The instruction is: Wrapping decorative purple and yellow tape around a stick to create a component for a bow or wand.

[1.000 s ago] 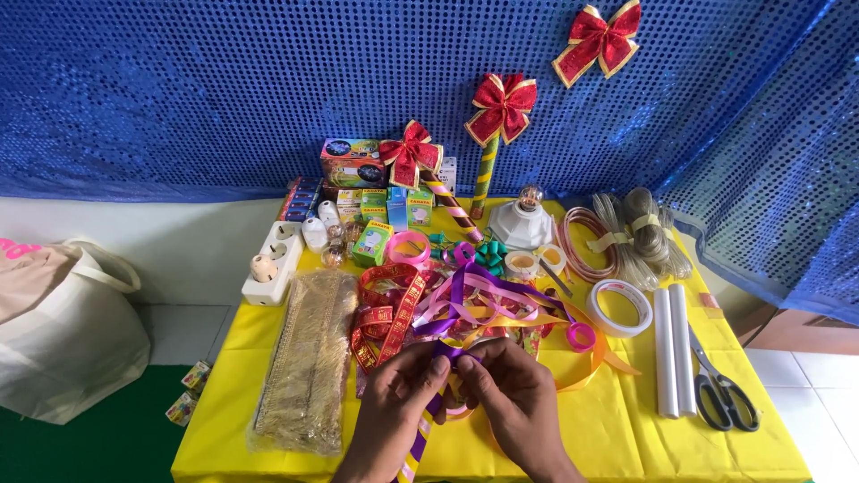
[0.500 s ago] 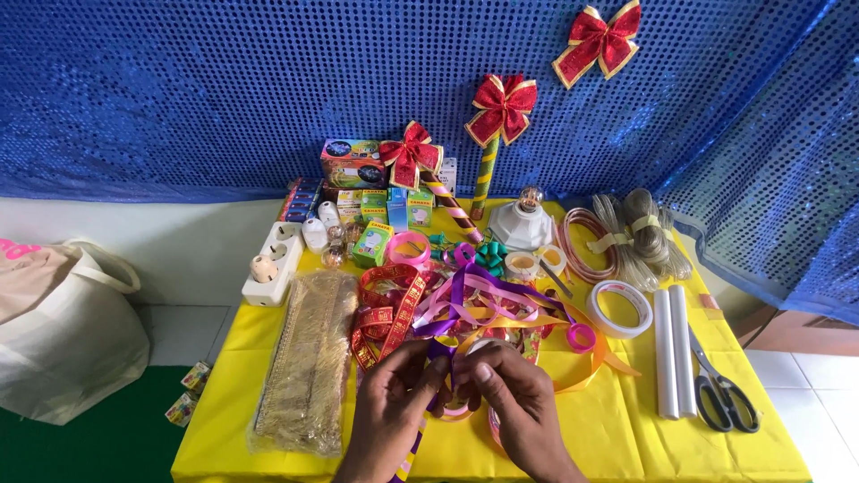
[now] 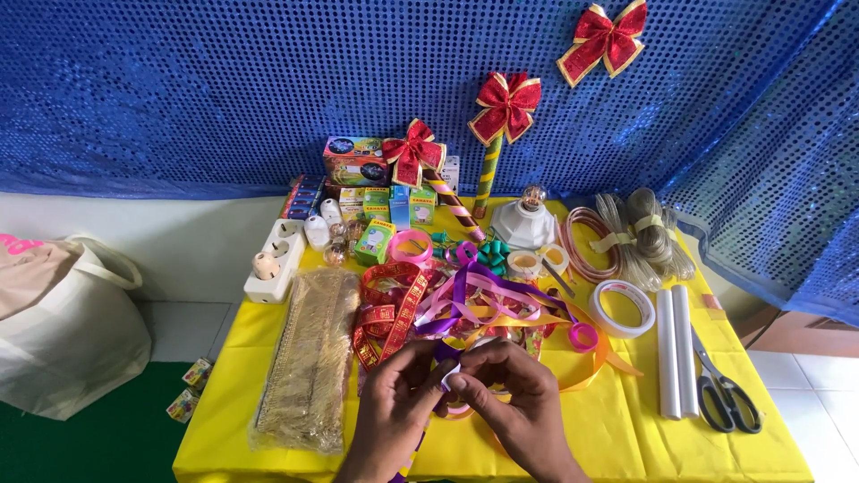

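scissors (image 3: 727, 396) | white tape roll (image 3: 622, 307) | gold trim (image 3: 311, 356) | white bag (image 3: 67, 331) | yellow table (image 3: 626, 438)

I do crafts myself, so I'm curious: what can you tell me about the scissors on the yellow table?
The scissors lie flat near the right edge of the yellow table, closed, with black looped handles toward the person and slim metal-looking blades pointing away. They sit just right of two pale sticks, close beside them; whether they touch is unclear. No hand is on them.

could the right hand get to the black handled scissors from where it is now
Probably yes: the black-handled scissors lie uncovered right of the right hand, with only two white sticks between, but that hand is pinching purple ribbon.
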